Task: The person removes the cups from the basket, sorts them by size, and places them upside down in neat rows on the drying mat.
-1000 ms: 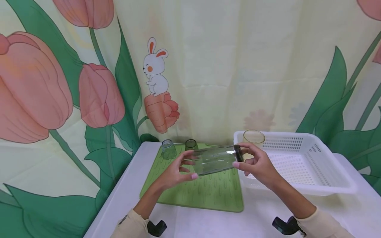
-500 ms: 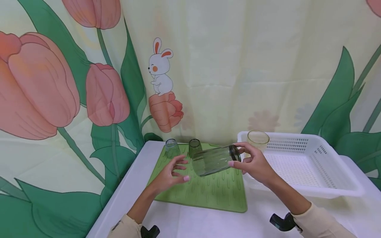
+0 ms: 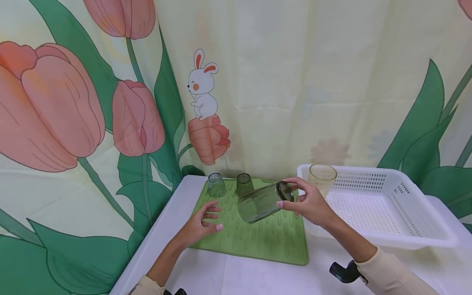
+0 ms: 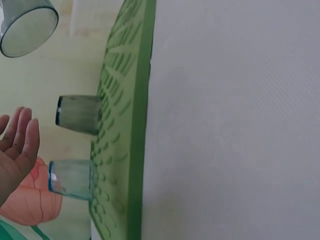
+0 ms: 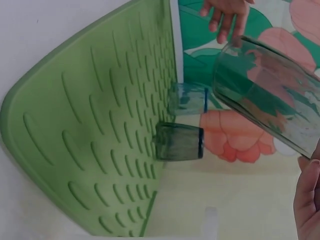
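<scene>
My right hand point(image 3: 309, 205) grips a tall green-tinted drinking glass point(image 3: 259, 203) by its thick, dark-ringed end. The glass is held tilted above a green ridged mat point(image 3: 265, 248), its other end pointing down to the left. My left hand point(image 3: 200, 224) is apart from the glass, over the mat's left side, fingers spread and holding nothing. Two small glasses stand at the back of the mat: a bluish one point(image 3: 216, 186) and a dark green one point(image 3: 244, 186). In the right wrist view the tall glass point(image 5: 265, 90) lies between both hands.
A white perforated plastic basket point(image 3: 409, 239) stands to the right of the mat. Inside its left back corner is a yellowish glass point(image 3: 321, 182), partly behind my right hand. A printed curtain point(image 3: 265, 102) hangs behind the white-covered table point(image 3: 236, 274).
My left hand has come off the tall glass and moved left and down. The right hand keeps its hold, and the glass now tilts more steeply, its free end lower.
</scene>
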The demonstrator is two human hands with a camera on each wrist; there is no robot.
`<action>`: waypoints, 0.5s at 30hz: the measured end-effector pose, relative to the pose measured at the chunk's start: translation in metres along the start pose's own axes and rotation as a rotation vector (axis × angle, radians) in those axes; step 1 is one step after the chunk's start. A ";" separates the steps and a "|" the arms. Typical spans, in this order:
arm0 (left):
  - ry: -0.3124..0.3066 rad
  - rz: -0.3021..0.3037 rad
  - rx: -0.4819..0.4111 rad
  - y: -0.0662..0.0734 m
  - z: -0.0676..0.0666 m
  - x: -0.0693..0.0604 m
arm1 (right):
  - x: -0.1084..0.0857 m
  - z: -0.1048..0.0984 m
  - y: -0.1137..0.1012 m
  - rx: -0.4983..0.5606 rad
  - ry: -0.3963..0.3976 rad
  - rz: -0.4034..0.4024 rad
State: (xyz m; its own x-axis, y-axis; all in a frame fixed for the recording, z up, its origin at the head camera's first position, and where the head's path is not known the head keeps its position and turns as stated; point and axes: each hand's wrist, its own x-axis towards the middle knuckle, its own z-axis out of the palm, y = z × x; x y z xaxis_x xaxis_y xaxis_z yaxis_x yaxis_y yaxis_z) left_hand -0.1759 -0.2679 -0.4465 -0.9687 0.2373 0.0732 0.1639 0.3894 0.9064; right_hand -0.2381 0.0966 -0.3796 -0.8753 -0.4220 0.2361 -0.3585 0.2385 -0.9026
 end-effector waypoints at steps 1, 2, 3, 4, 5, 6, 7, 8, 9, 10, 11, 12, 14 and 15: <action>0.010 -0.009 0.003 -0.002 -0.001 -0.002 | 0.001 0.000 0.000 -0.005 -0.002 -0.002; 0.019 -0.020 0.003 -0.004 -0.003 -0.004 | 0.001 0.001 0.001 -0.008 -0.002 -0.004; 0.028 -0.032 0.003 -0.006 -0.005 -0.005 | 0.002 0.001 0.000 -0.011 -0.005 -0.008; 0.037 -0.039 0.004 -0.008 -0.006 -0.007 | 0.003 0.002 0.000 -0.011 -0.006 -0.012; 0.046 -0.044 0.004 -0.009 -0.008 -0.009 | 0.003 0.002 0.000 -0.011 -0.007 -0.016; 0.052 -0.048 0.005 -0.011 -0.010 -0.010 | 0.004 0.003 0.000 -0.011 -0.006 -0.019; 0.055 -0.051 0.003 -0.013 -0.012 -0.011 | 0.004 0.003 0.000 -0.010 -0.006 -0.022; 0.058 -0.055 0.002 -0.014 -0.013 -0.013 | 0.004 0.004 0.000 -0.011 -0.006 -0.024; 0.061 -0.059 0.006 -0.016 -0.015 -0.014 | 0.005 0.004 0.000 -0.012 -0.006 -0.025; 0.064 -0.064 0.008 -0.017 -0.017 -0.015 | 0.005 0.005 0.000 -0.015 -0.004 -0.024; 0.068 -0.066 0.010 -0.019 -0.018 -0.016 | 0.005 0.006 0.000 -0.017 -0.003 -0.021; 0.072 -0.071 0.014 -0.020 -0.020 -0.017 | 0.006 0.007 0.000 -0.019 -0.002 -0.018; 0.081 -0.084 0.025 -0.023 -0.022 -0.020 | 0.006 0.009 0.000 -0.024 -0.002 -0.018; 0.085 -0.090 0.034 -0.025 -0.023 -0.021 | 0.006 0.010 0.000 -0.027 0.000 -0.016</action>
State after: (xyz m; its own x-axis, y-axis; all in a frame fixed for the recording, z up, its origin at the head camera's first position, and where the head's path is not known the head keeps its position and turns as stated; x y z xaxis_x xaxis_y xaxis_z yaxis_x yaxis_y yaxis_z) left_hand -0.1644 -0.3030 -0.4608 -0.9918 0.1245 0.0286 0.0806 0.4361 0.8963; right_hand -0.2406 0.0856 -0.3817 -0.8693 -0.4262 0.2505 -0.3812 0.2552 -0.8886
